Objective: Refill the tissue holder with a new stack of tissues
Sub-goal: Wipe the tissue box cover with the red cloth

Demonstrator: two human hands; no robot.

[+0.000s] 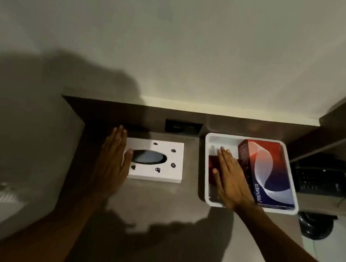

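On the brown desk top (pixel 154 207), two white pieces sit side by side against the back panel. Left piece is the white tissue-holder lid (pixel 155 160) – flat, rectangular, with a dark oval slot in the middle and small dark floral marks around it. Right piece is the white tissue-holder tray (pixel 208 159), open side up, rounded corners, well apart from the lid.

Inside the tray lies a tissue pack (pixel 274 177), red, white and blue wrapper with "PREMIER" printed along its near left edge. It fills the right part of the tray; a red patch shows in the left part, under the fingers – cannot tell if it belongs to the same pack.

Left hand (pixel 112 157) lies flat at the lid's left edge, fingers straight and close together, thumb tip touching the lid beside the oval slot. Not gripping anything.

Right hand (pixel 230 181) reaches into the tray from the near side, palm down, fingers extended and together, resting along the left side of the pack. No pinch, nothing held.

Dark socket plate (pixel 183 127) is set in the back panel between lid and tray. Black desk phone (pixel 322 178) sits to the right of the tray on a lower surface. Pale wall (pixel 184 30) above.
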